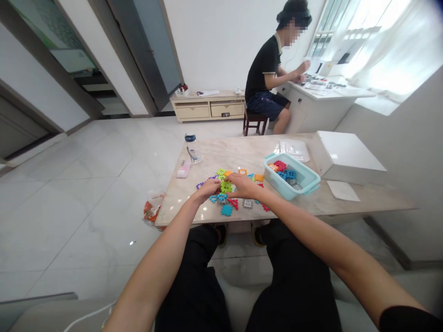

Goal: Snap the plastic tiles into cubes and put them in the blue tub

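Observation:
A lime-green interlocking plastic tile (226,187) with toothed edges is between my two hands over the table. My left hand (209,188) has its fingers closed at the tile's left edge, with a bit of red just under the fingertips. From the other side, my right hand (244,186) curves round the tile, fingers at its top and thumb near its lower right. Loose tiles lie all about: a teal square (226,210), a red triangle (233,204), a grey square (248,204), an orange square (259,177) and a purple piece (200,186).
Right of the tiles, a light-blue plastic bin (292,191) holds red, blue and grey tiles. Behind it lies a clear lid (294,150), with a white box (349,152) farther right. A water bottle (192,148) stands back left. Another person (263,69) sits at a desk beyond.

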The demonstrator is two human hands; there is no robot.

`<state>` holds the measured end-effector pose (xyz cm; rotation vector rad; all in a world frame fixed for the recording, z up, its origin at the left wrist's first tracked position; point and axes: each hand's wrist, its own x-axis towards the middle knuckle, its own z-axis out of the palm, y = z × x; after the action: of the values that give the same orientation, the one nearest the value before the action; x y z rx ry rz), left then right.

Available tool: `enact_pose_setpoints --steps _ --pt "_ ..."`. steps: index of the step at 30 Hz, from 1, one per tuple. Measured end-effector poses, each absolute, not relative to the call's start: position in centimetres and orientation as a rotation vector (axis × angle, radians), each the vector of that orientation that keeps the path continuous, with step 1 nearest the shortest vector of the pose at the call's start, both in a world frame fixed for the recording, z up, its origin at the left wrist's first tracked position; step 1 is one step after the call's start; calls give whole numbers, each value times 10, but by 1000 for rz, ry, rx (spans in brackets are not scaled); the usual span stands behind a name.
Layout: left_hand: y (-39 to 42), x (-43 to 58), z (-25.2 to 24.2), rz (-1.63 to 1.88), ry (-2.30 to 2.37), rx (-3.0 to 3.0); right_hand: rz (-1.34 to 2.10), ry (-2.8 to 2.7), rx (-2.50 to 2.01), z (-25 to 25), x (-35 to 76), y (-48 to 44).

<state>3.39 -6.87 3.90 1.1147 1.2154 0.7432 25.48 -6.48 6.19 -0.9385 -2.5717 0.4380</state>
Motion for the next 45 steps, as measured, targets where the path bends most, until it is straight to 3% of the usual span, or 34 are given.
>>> enact_pose_setpoints --steps 18,28,45 --pt "-69 29 54 771 1195 785 497 -2523 -1070 54 257 -57" --pt "-72 42 61 817 818 676 566 -2212 -1045 48 242 -47" --pt "-68 31 49 811 1022 676 598 -2224 -969 35 257 -46"
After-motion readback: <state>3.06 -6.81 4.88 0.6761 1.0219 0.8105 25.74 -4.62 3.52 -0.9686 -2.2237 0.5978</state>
